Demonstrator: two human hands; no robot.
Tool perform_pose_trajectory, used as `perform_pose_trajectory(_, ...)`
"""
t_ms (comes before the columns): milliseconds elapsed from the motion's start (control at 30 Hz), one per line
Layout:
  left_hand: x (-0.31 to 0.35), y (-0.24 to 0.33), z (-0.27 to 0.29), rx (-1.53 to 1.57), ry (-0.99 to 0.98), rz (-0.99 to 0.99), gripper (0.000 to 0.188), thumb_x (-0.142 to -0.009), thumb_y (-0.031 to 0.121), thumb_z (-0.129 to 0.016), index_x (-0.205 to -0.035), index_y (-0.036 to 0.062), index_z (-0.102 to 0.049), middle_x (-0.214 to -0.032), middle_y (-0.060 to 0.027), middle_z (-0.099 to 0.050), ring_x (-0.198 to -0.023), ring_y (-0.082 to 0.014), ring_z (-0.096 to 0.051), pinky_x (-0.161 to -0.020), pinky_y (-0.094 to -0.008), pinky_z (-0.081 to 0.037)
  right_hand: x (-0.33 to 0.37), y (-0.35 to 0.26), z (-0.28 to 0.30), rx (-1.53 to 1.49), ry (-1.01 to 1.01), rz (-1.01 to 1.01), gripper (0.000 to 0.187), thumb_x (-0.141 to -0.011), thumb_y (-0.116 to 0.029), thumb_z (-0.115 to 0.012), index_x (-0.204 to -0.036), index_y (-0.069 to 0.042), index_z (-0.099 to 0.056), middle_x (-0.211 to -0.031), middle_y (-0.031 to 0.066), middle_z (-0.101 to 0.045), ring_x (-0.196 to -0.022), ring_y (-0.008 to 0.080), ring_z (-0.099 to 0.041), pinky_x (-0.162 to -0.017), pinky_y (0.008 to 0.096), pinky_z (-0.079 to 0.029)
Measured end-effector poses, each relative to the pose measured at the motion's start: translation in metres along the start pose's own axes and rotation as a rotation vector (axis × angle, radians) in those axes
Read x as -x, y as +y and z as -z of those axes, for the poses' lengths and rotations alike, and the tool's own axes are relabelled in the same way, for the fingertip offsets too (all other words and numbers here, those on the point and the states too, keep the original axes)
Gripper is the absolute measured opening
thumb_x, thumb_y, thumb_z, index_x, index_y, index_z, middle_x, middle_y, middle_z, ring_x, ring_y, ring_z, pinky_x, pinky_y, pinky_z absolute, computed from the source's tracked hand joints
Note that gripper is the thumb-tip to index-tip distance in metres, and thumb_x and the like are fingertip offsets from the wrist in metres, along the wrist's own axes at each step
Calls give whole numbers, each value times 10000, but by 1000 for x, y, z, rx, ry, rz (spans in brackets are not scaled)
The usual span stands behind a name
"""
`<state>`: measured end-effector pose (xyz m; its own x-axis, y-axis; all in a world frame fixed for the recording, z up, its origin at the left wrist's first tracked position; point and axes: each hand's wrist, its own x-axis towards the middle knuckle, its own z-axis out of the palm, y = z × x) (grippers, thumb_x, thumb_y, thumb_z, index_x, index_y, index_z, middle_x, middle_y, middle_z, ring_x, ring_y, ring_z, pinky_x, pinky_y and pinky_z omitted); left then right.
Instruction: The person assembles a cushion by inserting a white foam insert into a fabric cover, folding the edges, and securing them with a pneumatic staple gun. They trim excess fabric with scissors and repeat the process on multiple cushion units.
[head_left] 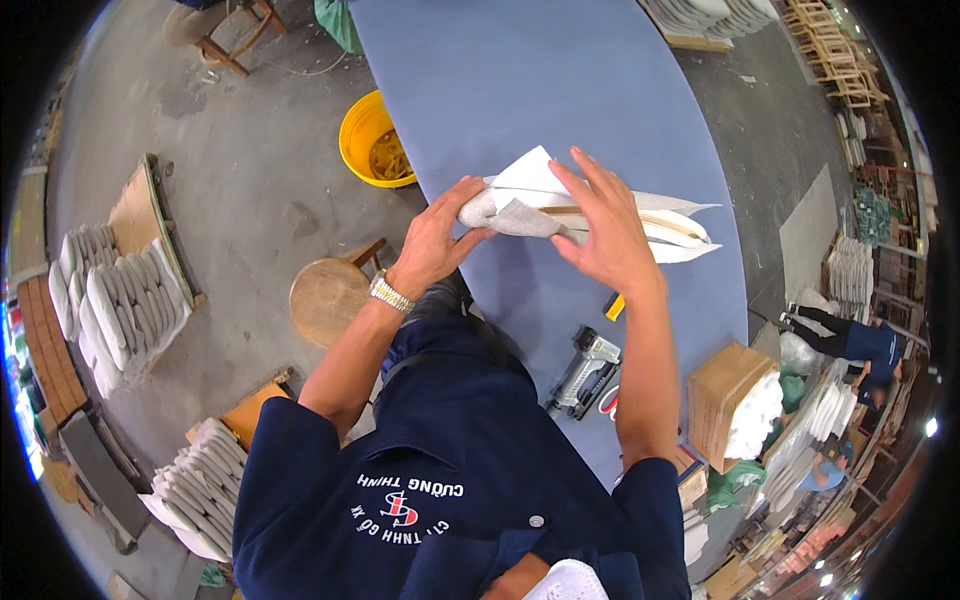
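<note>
A seat pad point(520, 217) with pale grey fabric, white layers and a thin brown board edge is held on its side above the blue-grey tabletop. My left hand point(437, 234) is closed round its left end, thumb on the near side. Across its middle, my right hand point(612, 232) grips the pad, thumb near and fingers stretched toward the far side. A white flap point(530, 170) stands up between the hands. At the right end, the cover's loose edges spread apart. Below my right hand, a staple gun point(588, 372) lies on the table.
A yellow-handled tool point(615, 307) lies near my right forearm. By the table's left edge stand a yellow bucket point(364, 130) and a round wooden stool point(328, 300). Stacked pads point(120, 300) fill the left floor; a cardboard box point(722, 395) stands right, with people beyond.
</note>
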<state>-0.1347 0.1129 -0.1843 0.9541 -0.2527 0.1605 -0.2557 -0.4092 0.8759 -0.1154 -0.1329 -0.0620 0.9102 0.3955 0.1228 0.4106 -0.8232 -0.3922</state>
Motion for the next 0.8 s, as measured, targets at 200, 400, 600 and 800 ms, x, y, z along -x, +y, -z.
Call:
perform_pose_trajectory(200,-17,-12,7,-3,12,6,619,-856,238,-838,-1399,71,-593,-1366,-190,-666,-1274,-370,-629,-1037,-443,-534,-7,-41,-33,-94,148,-32,525,-785,-125,-824,-1287,-90,-676,-1100,90,-699,-999,307,-638,-878,437,-488)
perform_pose_trajectory(400,-49,-12,34,58,-126,58,568,-871,233,-814,-1368,45,-612,-1318,-206,-680,-1189,-388,-664,-968,-447,-555,-13,-45,-65,-137,205,-95,235,-762,-68,-826,-975,-100,-732,-943,37,-654,-893,278,-611,-794,413,-452)
perform_pose_trajectory(600,-72,-10,57,63,-265,48,534,-884,169,-778,-1371,25,-613,-1291,-211,-690,-1146,-415,-674,-931,-452,-558,-21,-38,-95,-244,324,-174,245,-713,-4,-821,-912,-115,-730,-947,18,-644,-931,262,-608,-835,387,-437)
perform_pose_trajectory(800,-47,-13,41,86,-181,128,562,-902,209,-774,-1390,-9,-598,-1283,-266,-681,-1125,-421,-695,-938,-451,-566,-29,-30,-91,-323,258,-219,217,-694,-30,-802,-861,-127,-703,-931,6,-639,-914,262,-600,-824,406,-434)
